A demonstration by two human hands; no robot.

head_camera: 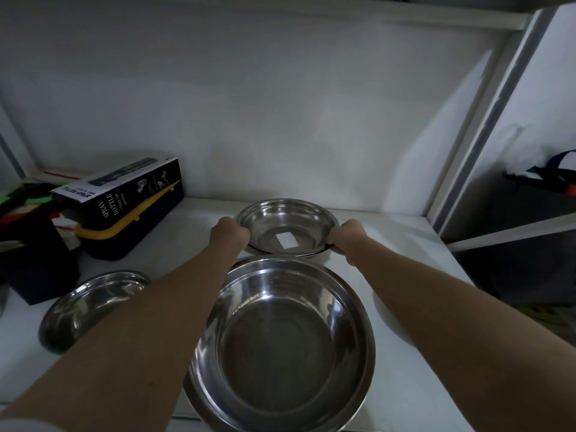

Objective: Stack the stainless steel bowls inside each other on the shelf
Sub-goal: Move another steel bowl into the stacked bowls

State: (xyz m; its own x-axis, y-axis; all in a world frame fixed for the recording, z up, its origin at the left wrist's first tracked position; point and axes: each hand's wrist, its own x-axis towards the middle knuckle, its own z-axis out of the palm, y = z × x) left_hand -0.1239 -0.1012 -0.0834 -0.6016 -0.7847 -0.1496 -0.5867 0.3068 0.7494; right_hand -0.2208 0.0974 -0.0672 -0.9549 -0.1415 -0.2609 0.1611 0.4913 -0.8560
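A large stainless steel bowl (280, 347) sits on the white shelf (420, 385) close to me. Behind it is a smaller steel bowl (286, 222) with a white sticker inside; it seems to rest on other nested rims. My left hand (229, 233) grips its left rim and my right hand (347, 236) grips its right rim. A third steel bowl (90, 307) lies at the left, partly hidden by my left forearm.
A black spray bottle box (124, 194) lies on a dark case with yellow trim (134, 235) at the back left. Coloured items (21, 204) crowd the far left. A metal upright (486, 120) bounds the shelf on the right.
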